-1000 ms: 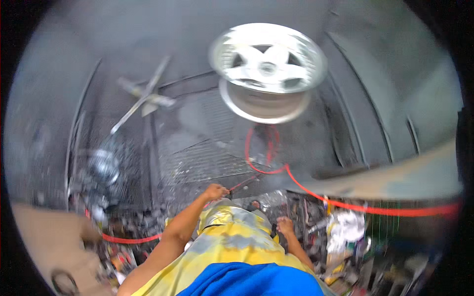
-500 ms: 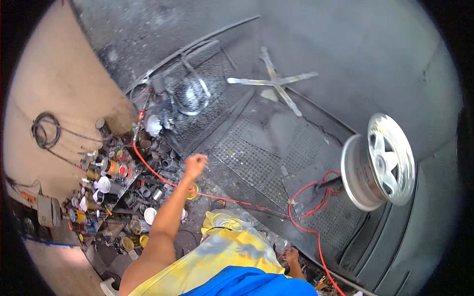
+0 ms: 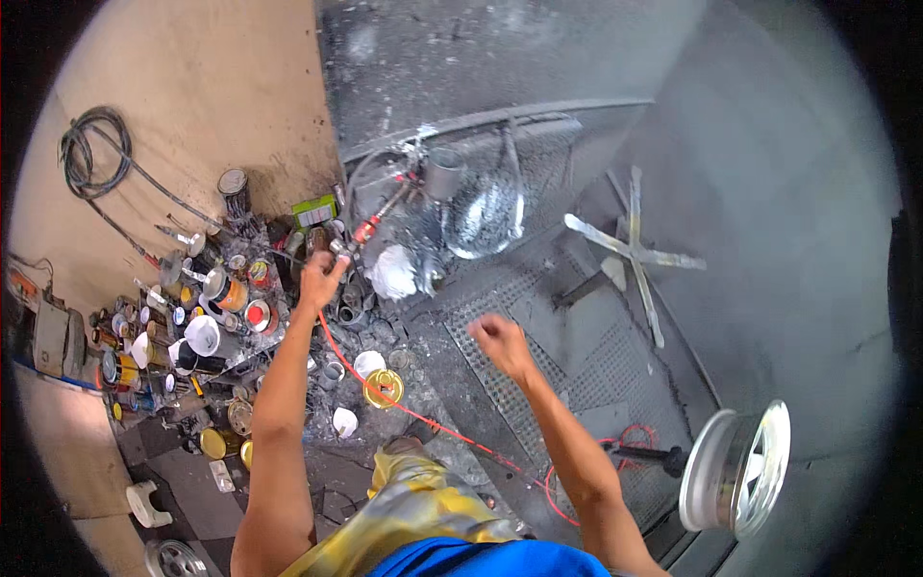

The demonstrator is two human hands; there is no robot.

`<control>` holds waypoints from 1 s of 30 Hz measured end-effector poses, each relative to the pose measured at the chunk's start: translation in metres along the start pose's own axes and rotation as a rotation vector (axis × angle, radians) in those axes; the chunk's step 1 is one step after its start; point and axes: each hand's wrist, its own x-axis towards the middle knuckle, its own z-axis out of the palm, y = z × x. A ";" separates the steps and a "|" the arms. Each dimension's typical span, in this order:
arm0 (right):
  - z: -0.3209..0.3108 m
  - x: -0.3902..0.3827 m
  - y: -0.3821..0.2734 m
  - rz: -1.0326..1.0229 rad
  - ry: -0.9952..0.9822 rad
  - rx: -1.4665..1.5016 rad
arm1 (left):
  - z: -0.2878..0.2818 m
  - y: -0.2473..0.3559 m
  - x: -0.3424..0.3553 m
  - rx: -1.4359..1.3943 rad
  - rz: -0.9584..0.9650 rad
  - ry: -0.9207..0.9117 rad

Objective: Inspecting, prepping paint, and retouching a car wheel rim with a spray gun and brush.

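Observation:
My left hand (image 3: 321, 283) is closed on a metal hose coupling (image 3: 338, 248) at the end of the red hose (image 3: 351, 355). Just above it, a slender fitting with a red handle (image 3: 365, 230) reaches up toward a grey cup (image 3: 444, 173) among paint-coated equipment. A crumpled white item (image 3: 392, 273) lies right of that hand. My right hand (image 3: 497, 337) hangs lower and further right over the perforated metal floor, fingers curled; whether anything is inside them is hidden.
Paint cans and jars (image 3: 219, 291) crowd the left, below a coiled black hose (image 3: 94, 154). A painted metal cross (image 3: 636, 254) stands at the right, with a silver wheel rim (image 3: 733, 469) mounted lower right. A grey wall (image 3: 779, 192) bounds the right side.
My view has swung left, shifting the rim toward the lower right. My left hand has moved up onto the coupling, and my right hand has risen from beside my body.

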 end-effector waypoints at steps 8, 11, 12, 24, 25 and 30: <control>0.106 0.230 -0.096 0.096 0.076 0.236 | 0.013 -0.016 -0.013 0.053 0.171 0.004; 0.119 0.253 -0.093 0.224 0.107 0.267 | 0.012 0.008 -0.016 0.035 0.004 -0.142; 0.127 0.258 -0.095 0.269 0.136 0.291 | 0.010 0.000 -0.018 0.051 -0.019 -0.154; 0.135 0.260 -0.100 0.162 0.125 0.427 | 0.020 -0.040 -0.007 0.011 0.021 -0.275; 0.136 0.260 -0.098 0.171 0.141 0.409 | 0.022 -0.044 -0.007 0.018 0.023 -0.264; 0.150 0.259 -0.101 0.106 0.213 0.429 | -0.019 -0.089 -0.042 0.010 -0.121 -0.171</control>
